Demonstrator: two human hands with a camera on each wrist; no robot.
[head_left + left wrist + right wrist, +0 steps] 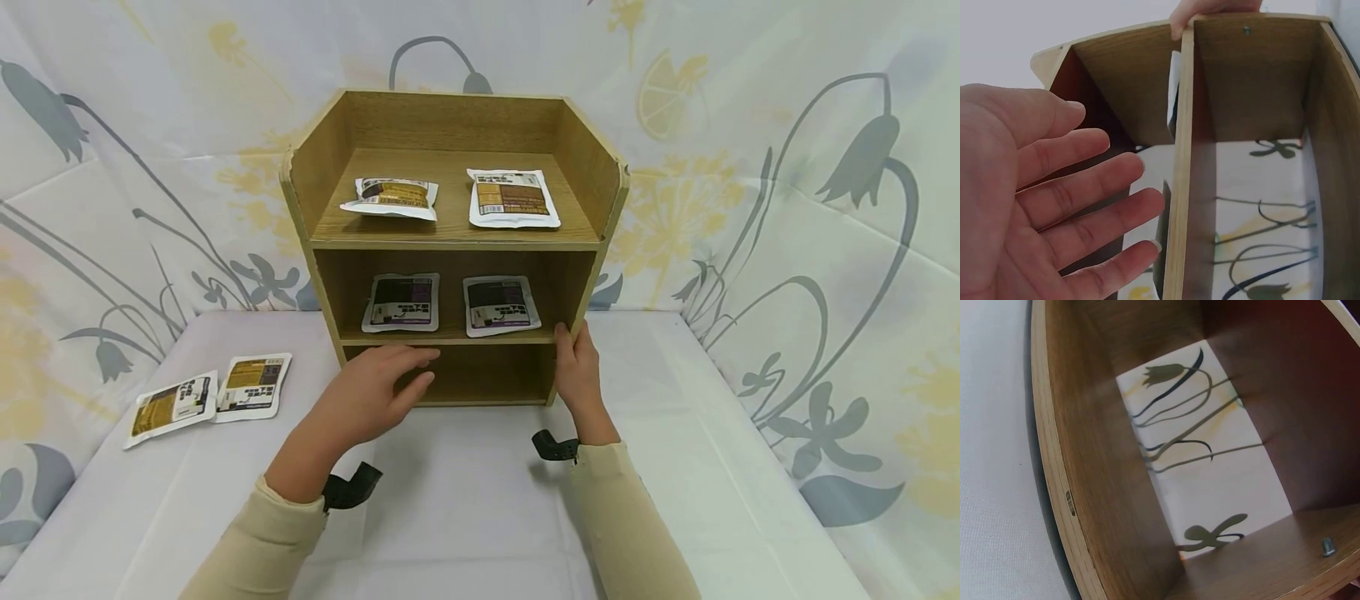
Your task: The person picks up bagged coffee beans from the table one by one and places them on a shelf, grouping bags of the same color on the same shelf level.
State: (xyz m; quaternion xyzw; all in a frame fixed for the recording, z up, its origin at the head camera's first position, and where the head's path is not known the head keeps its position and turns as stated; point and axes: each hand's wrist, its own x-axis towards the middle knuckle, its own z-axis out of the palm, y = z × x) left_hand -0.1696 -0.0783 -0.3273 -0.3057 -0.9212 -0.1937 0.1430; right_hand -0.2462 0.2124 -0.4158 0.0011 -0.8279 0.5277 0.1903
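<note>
A small wooden shelf [457, 244] with three levels stands upright on the white-covered table. My right hand [579, 367] grips its right side panel near the middle board, thumb at the front edge and fingers round the outside. My left hand [378, 389] hovers in front of the lower level, fingers extended and palm turned inward, holding nothing. In the left wrist view its fingers [1100, 206] spread before the middle board. Two flat packets, a left one [402, 302] and a right one [500, 305], lean side by side on the middle level.
On the top level lie a tilted packet [393, 198] and a flatter packet [513, 199]. Two yellow-labelled packets, one nearer [172, 408] and one farther [252, 387], lie on the table at the left, edges overlapping. Floral cloth [750, 208] hangs behind and at both sides.
</note>
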